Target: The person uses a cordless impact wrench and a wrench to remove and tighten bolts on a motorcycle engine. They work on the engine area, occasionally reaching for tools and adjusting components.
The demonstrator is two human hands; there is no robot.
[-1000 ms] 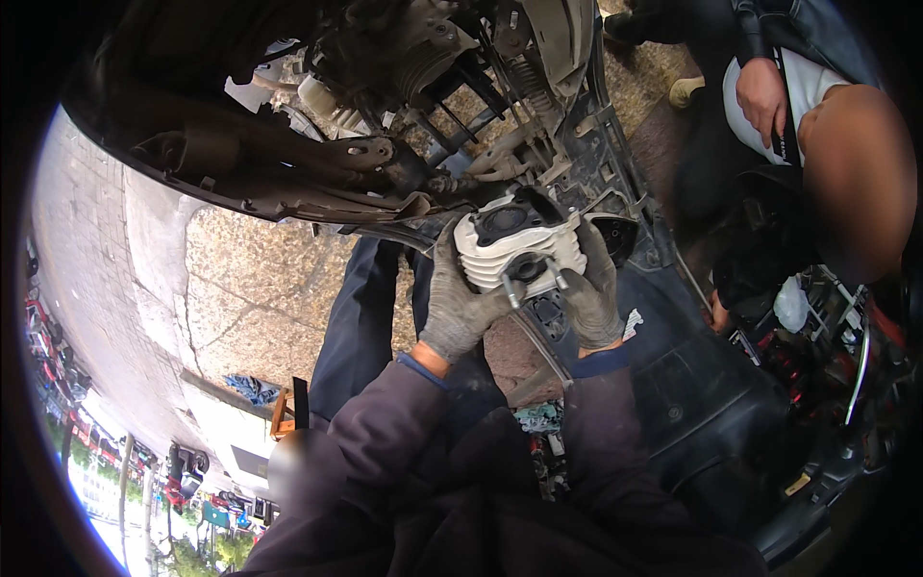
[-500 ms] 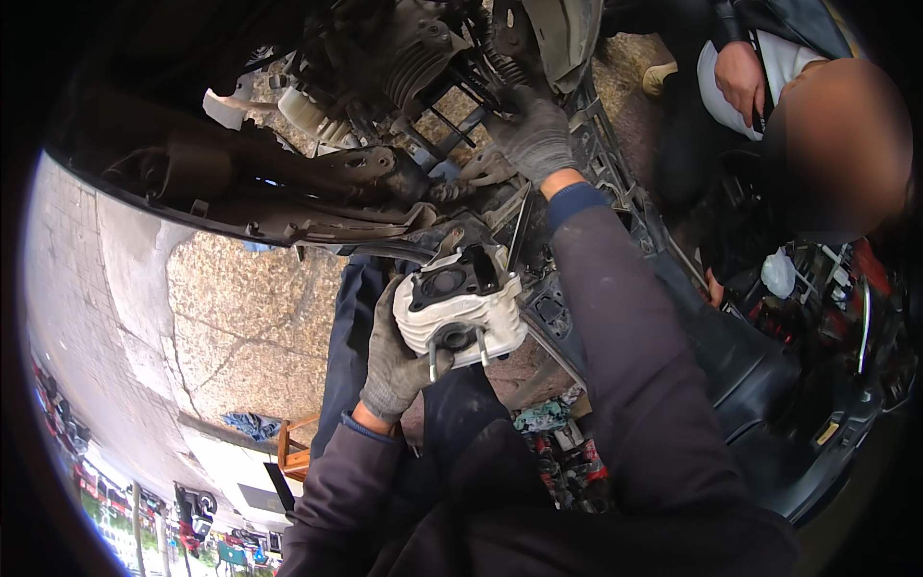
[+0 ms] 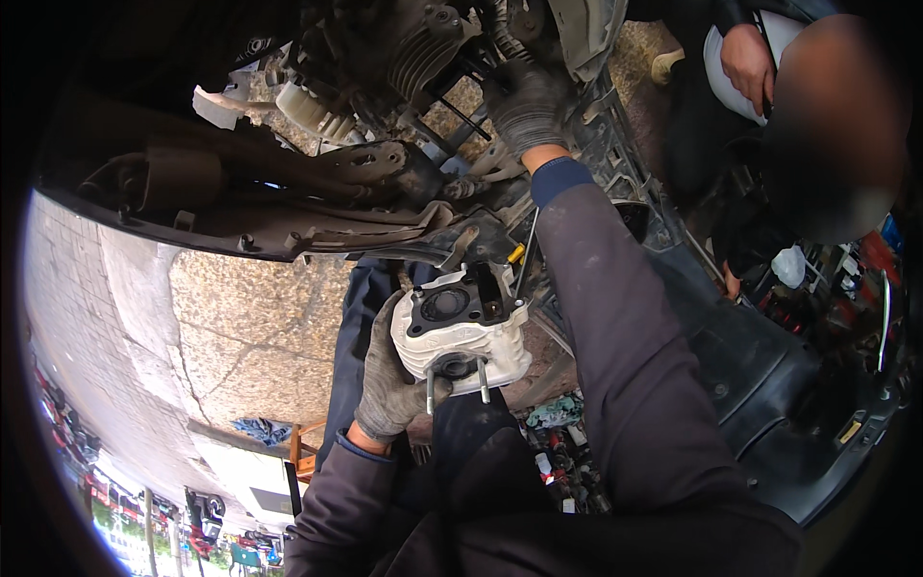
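Observation:
My left hand point(image 3: 383, 389), in a grey knit glove, is wrapped round the left side of a pale metal engine cylinder head point(image 3: 495, 348). A dark flat face with a round recess is turned up, and two studs stick out below a round port. My gloved right hand point(image 3: 527, 108) reaches up to the engine point(image 3: 423, 65), beside its finned cylinder. Long dark rods point(image 3: 465, 117) extend from the engine to the left of that hand. The right hand's fingertips are dark and partly hidden against the engine, so their grip is unclear.
Dirty dark body panels point(image 3: 279, 216) and a frame point(image 3: 625, 144) surround the engine. A yellow-handled tool point(image 3: 516, 254) lies just beyond the cylinder head. On the right, another person's hand point(image 3: 748, 67) is near a white object. Assorted parts point(image 3: 562, 462) lie below my right forearm.
My right hand has shifted slightly up and left, closer to the engine. The cylinder head, still in my left hand, sits a little lower in view. A yellow tool end has come into sight.

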